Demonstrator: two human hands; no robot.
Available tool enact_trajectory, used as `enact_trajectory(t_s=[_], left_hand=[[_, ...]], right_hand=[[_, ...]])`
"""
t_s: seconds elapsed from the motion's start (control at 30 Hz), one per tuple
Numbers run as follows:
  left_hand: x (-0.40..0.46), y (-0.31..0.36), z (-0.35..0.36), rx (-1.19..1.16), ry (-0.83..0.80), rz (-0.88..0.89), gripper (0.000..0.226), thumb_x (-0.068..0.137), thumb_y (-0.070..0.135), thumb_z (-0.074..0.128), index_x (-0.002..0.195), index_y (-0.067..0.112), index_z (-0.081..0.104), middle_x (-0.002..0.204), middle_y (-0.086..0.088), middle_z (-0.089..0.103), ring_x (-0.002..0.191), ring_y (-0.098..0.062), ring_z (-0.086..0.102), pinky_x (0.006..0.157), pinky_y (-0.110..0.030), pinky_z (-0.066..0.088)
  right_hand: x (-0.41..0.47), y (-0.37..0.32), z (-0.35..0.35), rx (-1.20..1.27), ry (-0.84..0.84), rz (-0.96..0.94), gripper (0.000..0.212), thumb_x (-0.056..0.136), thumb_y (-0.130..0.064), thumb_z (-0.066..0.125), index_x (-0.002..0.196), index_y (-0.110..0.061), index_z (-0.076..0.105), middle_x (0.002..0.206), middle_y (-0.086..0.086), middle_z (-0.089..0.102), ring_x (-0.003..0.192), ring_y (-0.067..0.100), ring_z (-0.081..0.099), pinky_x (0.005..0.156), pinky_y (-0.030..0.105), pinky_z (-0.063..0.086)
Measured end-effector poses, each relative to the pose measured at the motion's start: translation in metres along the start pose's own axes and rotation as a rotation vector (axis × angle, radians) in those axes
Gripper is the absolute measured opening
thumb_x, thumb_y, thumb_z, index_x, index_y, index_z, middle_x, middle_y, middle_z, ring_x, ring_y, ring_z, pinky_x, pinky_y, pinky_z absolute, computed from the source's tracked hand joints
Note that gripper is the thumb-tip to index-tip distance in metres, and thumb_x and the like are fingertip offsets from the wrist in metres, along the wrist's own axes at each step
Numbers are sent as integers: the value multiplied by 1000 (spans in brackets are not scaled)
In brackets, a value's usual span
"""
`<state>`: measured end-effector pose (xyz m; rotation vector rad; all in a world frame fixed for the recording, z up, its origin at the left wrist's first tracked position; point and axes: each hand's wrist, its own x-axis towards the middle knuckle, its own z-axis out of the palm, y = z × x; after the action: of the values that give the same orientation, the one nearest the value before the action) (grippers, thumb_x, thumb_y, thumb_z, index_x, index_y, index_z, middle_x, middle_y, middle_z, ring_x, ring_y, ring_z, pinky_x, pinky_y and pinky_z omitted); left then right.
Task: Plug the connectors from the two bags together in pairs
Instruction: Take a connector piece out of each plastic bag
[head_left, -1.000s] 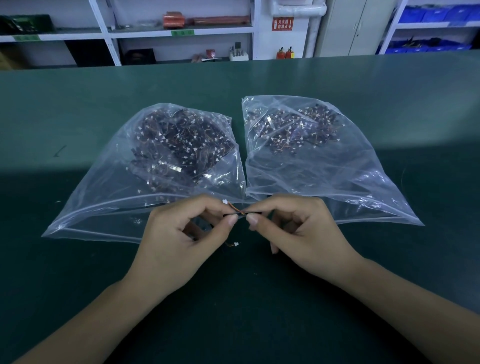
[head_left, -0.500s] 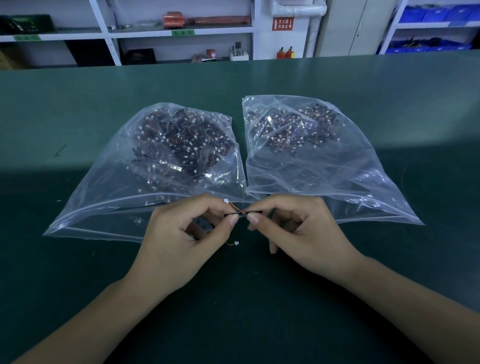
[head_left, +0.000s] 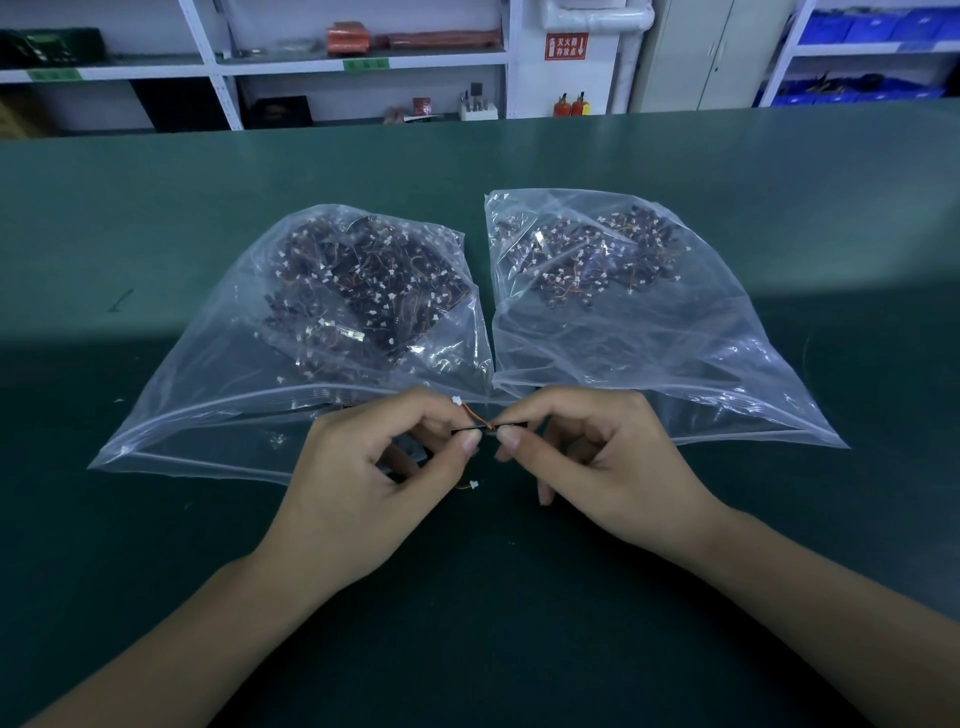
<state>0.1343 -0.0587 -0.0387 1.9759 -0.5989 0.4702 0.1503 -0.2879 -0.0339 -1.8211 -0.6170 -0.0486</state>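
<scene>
Two clear plastic bags lie side by side on the green table, the left bag (head_left: 208, 415) and the right bag (head_left: 727, 374), each holding a heap of small dark wired connectors with white plugs. Just in front of the bags' mouths my left hand (head_left: 363, 488) and my right hand (head_left: 608, 467) meet fingertip to fingertip, each pinching one end of a thin black wired connector (head_left: 485, 426). An orange-red lead with a white plug (head_left: 457, 400) sticks up from the pinch. Another white plug (head_left: 472, 485) lies on the table under my left hand.
The green table (head_left: 156, 218) stretches far beyond the bags. White shelving (head_left: 311, 62) with boxes and blue bins stands behind it. A small dark mark (head_left: 120, 300) shows on the table at left.
</scene>
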Motion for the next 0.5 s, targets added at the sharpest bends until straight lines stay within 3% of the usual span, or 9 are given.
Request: enact_trajectory(t_s=[0.13,0.27,0.43,0.5], left_hand=[[1,0,0,13,6,24,8,93,23,82,99,19,77,89,15,76,81,-11,76,67,-23,59],[2,0,-2,24,35,23,15,94,35,77,103,23,76,90,16,75,83,-9,76,73,-12,54],[2,-2,-3,41,27,24,12,97,33,74,102,23,77,88,16,74,82,-9,75,73,-12,54],[2,-1,-3,44,23,29,10,98,32,74,102,23,77,88,17,74,82,-9,75,73,-12,54]], right_hand=[[2,0,-2,-56,15,-20,9,98,-17,71,91,-19,76,77,-3,71,58,13,59,56,22,43],[3,1,-9,-241,124,-74,12,91,-16,61,79,-20,63,69,-6,62,60,15,53,59,23,40],[8,-2,-24,-512,316,-219,12,84,-23,49,75,-15,55,64,-8,51,58,14,48,56,31,39],[10,0,-30,-554,349,-243,14,83,-21,48,75,-11,54,67,-4,52,62,20,51,56,37,43]])
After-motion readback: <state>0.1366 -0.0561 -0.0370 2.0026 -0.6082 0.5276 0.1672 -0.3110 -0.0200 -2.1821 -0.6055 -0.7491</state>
